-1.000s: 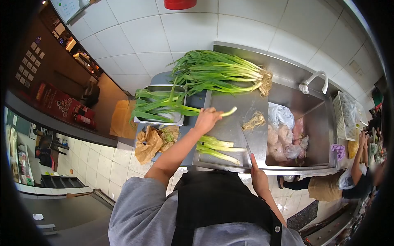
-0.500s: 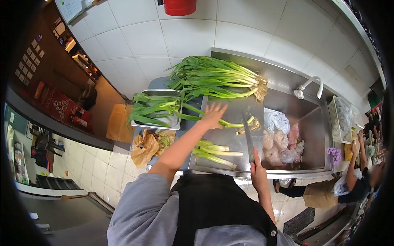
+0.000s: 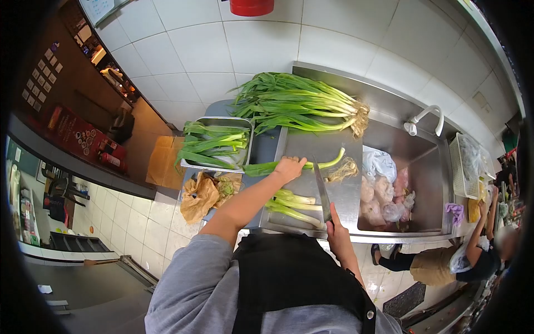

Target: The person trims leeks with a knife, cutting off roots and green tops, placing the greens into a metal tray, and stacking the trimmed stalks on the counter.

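My left hand (image 3: 290, 169) is closed around a leek (image 3: 331, 162) lying across the steel drainboard (image 3: 300, 146). In my right hand (image 3: 339, 238) is a long knife (image 3: 322, 192), its blade reaching up to the stalk, right of my left fingers. The leek's pale end curves upward beyond the blade. Apart from it lies a clump of roots (image 3: 346, 170). Nearer me are several leek stalks with trimmed white ends (image 3: 295, 207). Behind them rests a large bunch of leeks (image 3: 303, 106) with roots on. Green leek tops (image 3: 214, 146) fill a metal tray (image 3: 251, 146) at left.
Right of the drainboard, a sink (image 3: 428, 167) holds plastic bags of pinkish contents (image 3: 384, 192) beneath a white faucet (image 3: 425, 118). Brown paper (image 3: 197, 197) and a cardboard box (image 3: 165, 161) sit at left. A white basket (image 3: 464, 167) and another person (image 3: 439, 264) are at right.
My left hand has gone from spread fingers to a grip on the leek. The knife has shifted left, and the leek's pale end now bends upward, away from the roots.
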Demonstrator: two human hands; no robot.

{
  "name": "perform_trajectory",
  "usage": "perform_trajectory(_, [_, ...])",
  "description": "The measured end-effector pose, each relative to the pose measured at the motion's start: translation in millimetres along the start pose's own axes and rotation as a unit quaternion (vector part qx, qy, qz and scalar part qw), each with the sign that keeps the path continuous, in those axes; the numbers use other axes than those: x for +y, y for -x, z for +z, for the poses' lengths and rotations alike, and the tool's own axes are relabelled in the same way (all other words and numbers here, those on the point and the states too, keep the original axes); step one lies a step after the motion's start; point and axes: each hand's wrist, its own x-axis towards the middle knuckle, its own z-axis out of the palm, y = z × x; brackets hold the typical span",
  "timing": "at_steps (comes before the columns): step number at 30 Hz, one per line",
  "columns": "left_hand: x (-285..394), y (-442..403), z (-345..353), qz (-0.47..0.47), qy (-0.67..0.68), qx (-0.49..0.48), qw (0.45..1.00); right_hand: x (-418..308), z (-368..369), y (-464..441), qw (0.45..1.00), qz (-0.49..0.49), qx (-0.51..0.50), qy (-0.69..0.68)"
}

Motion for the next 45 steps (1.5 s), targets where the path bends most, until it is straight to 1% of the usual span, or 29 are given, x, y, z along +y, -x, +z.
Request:
perform_trajectory(2, [0, -1, -3, -0.022, 0.084, 0.006, 0.996, 0, 2, 1, 1.0, 0.002, 0.001, 0.015])
perform_trajectory(3, [-1, -2, -4, -0.021, 0.084, 0.006, 0.996, 1, 2, 0, 1.0, 0.002, 0.001, 0.015])
perform_trajectory(5, [0, -2, -1, -0.011, 0.104, 0.002, 0.995, 0, 3, 3, 0.999, -0.028, 0.008, 0.03])
perform_trajectory(8, [-1, -2, 6, -0.004, 0.147, 0.005, 0.989, -12, -1, 2, 0.996, -0.005, -0.01, 0.084])
perform_trajectory(9, [-1, -3, 7, -0.004, 0.147, 0.003, 0.989, -12, 0, 0, 0.996, -0.004, -0.011, 0.083])
perform_trajectory(11, [1, -4, 5, -0.027, 0.19, -0.028, 0.981, -9, 4, -4, 0.991, 0.007, -0.013, 0.131])
perform_trajectory(12, [1, -5, 4, -0.036, 0.188, -0.027, 0.981, -7, 8, -7, 0.991, -0.001, -0.017, 0.13])
perform_trajectory(14, [4, -5, 1, -0.051, 0.201, -0.065, 0.976, 0, 16, -11, 0.988, 0.021, -0.013, 0.15])
perform_trajectory(15, [5, -4, 0, -0.064, 0.199, -0.064, 0.976, 3, 20, -15, 0.987, 0.035, -0.023, 0.157])
perform_trajectory(16, [7, -4, -1, -0.062, 0.199, -0.062, 0.976, 4, 23, -18, 0.987, 0.026, -0.03, 0.157])
perform_trajectory(18, [7, 1, -2, -0.064, 0.2, -0.062, 0.976, 4, 28, -21, 0.988, 0.014, -0.007, 0.153])
perform_trajectory(21, [7, 2, -10, -0.044, 0.22, -0.037, 0.974, 9, 32, -26, 0.988, 0.013, -0.011, 0.151])
perform_trajectory(23, [12, 5, -20, -0.029, 0.236, -0.061, 0.969, 11, 33, -30, 0.989, 0.012, -0.013, 0.147])
perform_trajectory(24, [14, 8, -30, -0.031, 0.237, -0.061, 0.969, 7, 31, -36, 0.988, 0.032, -0.015, 0.148])
perform_trajectory(25, [13, 11, -41, -0.014, 0.227, -0.031, 0.973, 5, 31, -41, 0.988, 0.049, -0.016, 0.148])
perform_trajectory(26, [13, 15, -57, 0.005, 0.215, -0.001, 0.977, 7, 32, -44, 0.988, 0.046, -0.016, 0.147])
perform_trajectory(27, [4, 20, -87, -0.009, 0.201, 0.012, 0.98, 12, 33, -45, 0.992, 0.039, -0.014, 0.122])
perform_trajectory(28, [-11, 26, -122, -0.022, 0.187, 0.025, 0.982, 14, 32, -47, 0.995, 0.032, -0.012, 0.099])
perform_trajectory(31, [-87, 60, -212, -0.042, 0.09, 0.116, 0.988, 10, 25, -45, 0.995, 0.036, -0.019, 0.089])
perform_trajectory(32, [-105, 73, -244, -0.08, 0.022, 0.131, 0.988, 10, 25, -45, 0.995, 0.036, -0.022, 0.087])
perform_trajectory(34, [-150, 87, -262, -0.072, -0.067, 0.181, 0.979, 12, 25, -47, 0.996, 0.04, -0.02, 0.074])
perform_trajectory(35, [-167, 90, -264, -0.077, -0.063, 0.159, 0.982, 10, 26, -46, 0.996, 0.041, -0.019, 0.072])
perform_trajectory(36, [-186, 89, -255, -0.074, -0.064, 0.159, 0.982, 9, 27, -47, 0.997, 0.037, -0.015, 0.067])
perform_trajectory(38, [-222, 82, -209, -0.053, -0.087, 0.135, 0.986, 6, 23, -45, 0.997, 0.039, -0.006, 0.064])
perform_trajectory(39, [-229, 82, -181, -0.044, -0.174, 0.136, 0.974, 1, 19, -44, 0.997, 0.044, -0.021, 0.053])
perform_trajectory(40, [-219, 73, -160, -0.032, -0.171, 0.141, 0.975, -4, 15, -42, 0.997, 0.051, -0.035, 0.042])
perform_trajectory(42, [-182, 56, -129, 0.016, -0.171, 0.238, 0.956, -18, 5, -35, 0.998, 0.055, -0.01, 0.022])
perform_trajectory(44, [-126, 29, -109, 0.063, 0.006, 0.187, 0.98, -18, 0, -29, 0.998, 0.043, 0.046, -0.029])
perform_trajectory(45, [-96, 15, -101, 0.066, 0.084, 0.135, 0.985, -20, -7, -29, 0.996, 0.047, 0.067, -0.016])
